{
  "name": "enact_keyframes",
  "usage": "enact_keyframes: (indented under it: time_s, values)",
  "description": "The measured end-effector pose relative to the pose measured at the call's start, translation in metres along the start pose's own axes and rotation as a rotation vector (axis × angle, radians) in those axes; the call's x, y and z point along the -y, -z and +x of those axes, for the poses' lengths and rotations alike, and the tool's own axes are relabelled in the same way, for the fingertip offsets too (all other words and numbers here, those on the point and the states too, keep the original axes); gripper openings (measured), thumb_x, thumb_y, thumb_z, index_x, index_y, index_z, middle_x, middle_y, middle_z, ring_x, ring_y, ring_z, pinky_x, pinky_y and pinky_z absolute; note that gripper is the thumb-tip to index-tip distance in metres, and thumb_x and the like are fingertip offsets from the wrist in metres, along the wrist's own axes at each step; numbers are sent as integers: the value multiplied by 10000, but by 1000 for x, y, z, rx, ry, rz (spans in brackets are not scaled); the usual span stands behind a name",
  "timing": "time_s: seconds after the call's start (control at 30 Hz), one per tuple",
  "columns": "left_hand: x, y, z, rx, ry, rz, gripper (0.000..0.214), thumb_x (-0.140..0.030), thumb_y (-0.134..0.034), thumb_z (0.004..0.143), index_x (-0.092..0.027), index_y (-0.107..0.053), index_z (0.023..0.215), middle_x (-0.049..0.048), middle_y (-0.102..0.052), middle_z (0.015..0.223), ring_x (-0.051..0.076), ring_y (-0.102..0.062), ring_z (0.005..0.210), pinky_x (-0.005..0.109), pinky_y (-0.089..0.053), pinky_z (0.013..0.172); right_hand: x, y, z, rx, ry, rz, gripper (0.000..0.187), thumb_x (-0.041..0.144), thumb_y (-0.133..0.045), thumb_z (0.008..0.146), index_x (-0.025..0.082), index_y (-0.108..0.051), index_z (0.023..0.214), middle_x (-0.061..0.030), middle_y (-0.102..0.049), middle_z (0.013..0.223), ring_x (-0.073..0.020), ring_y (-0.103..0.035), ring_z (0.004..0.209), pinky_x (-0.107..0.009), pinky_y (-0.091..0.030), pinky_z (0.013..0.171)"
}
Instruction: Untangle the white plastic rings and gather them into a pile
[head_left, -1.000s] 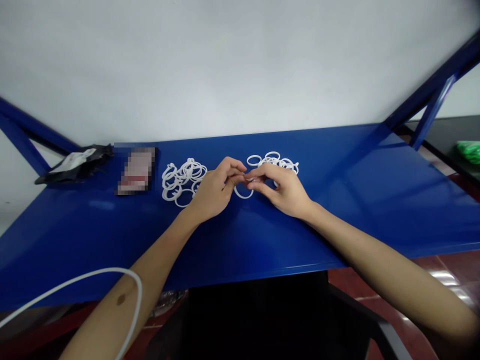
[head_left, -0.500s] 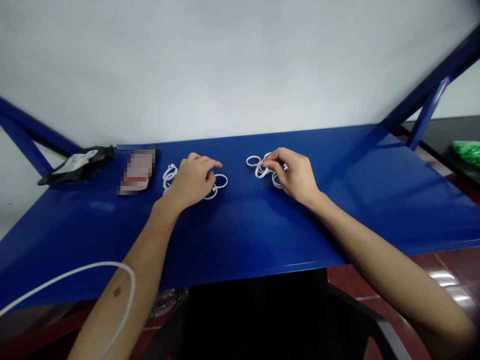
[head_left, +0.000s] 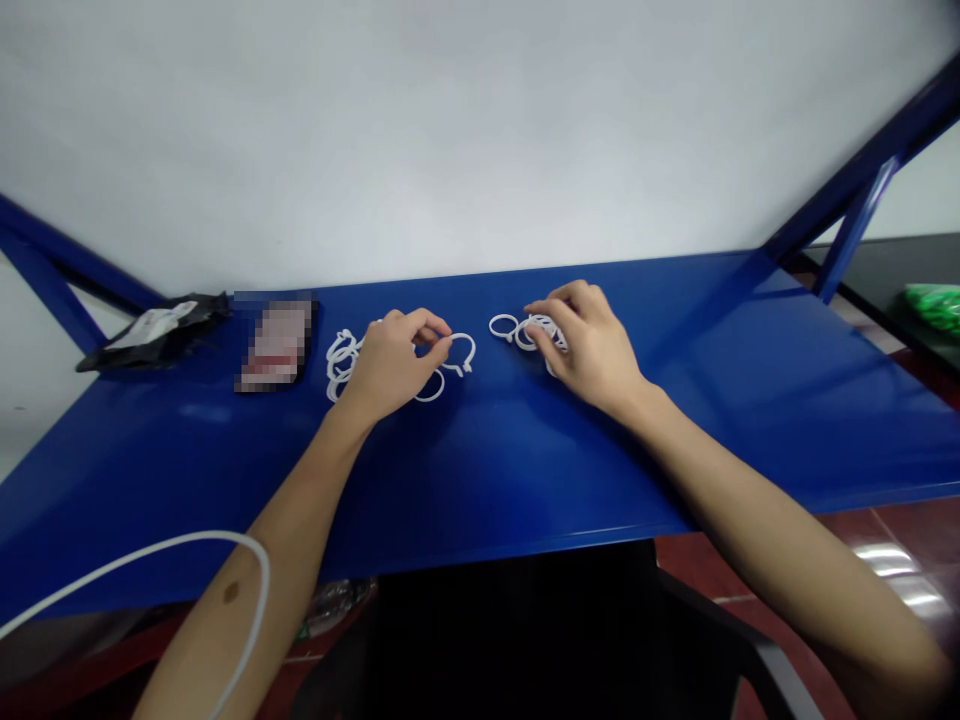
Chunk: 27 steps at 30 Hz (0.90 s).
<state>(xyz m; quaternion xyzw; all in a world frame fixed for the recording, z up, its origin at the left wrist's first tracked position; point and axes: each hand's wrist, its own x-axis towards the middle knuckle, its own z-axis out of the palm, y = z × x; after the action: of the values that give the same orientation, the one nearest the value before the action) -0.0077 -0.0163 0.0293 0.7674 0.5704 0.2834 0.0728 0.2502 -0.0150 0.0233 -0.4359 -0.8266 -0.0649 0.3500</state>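
Two heaps of white plastic rings lie on a blue table [head_left: 675, 420]. My left hand [head_left: 390, 362] rests at the left heap [head_left: 341, 362], fingers curled, thumb and forefinger pinching an opened white ring [head_left: 461, 352] lifted just above the table. Another ring [head_left: 431, 388] lies under that hand. My right hand [head_left: 589, 345] sits on the right heap [head_left: 525, 330], fingers bent and pressing down on the rings there; whether it grips one is hidden.
A black packet with a white label [head_left: 154, 328] and a blurred pink packet [head_left: 276, 343] lie at the back left. Blue frame struts [head_left: 855, 225] rise at both ends. A white cable [head_left: 150, 560] crosses my left forearm. Something green [head_left: 936, 303] lies far right.
The hands, joined over one ring a second ago, have parted. The left went to the left heap and now lifts an open ring; the right reached to the right heap and stays there.
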Motion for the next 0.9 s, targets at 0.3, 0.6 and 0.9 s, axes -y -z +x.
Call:
enact_keyframes:
  time_s: [0.3, 0.6, 0.9]
  values:
    - [-23, -3, -6, 240, 161, -352, 127, -321, -632, 856, -203, -677, 866, -13, -674, 668, 133, -577, 589, 264, -438, 580, 35, 1, -5, 179, 392, 317, 257, 274, -458, 1036, 208, -647, 1199, -117, -668, 1107, -245, -616, 980, -417, -549, 839]
    - [-27, -4, -10, 196, -34, -333, 354, -503, -484, 979, -240, -720, 1000, 12, -741, 972, 173, -636, 858, 280, -470, 751, 31, -13, -5, 5, -168, 669, 113, 276, -588, 978, 194, -667, 982, -36, -702, 874, -151, -646, 751, -298, -538, 700]
    - [-30, -9, -10, 204, -14, -333, 305, -391, -503, 988, -220, -741, 906, -22, -728, 745, 125, -577, 609, 261, -416, 628, 25, -10, -6, 62, 51, 586, 94, 274, -592, 979, 200, -647, 998, -61, -675, 1009, -151, -629, 847, -303, -520, 765]
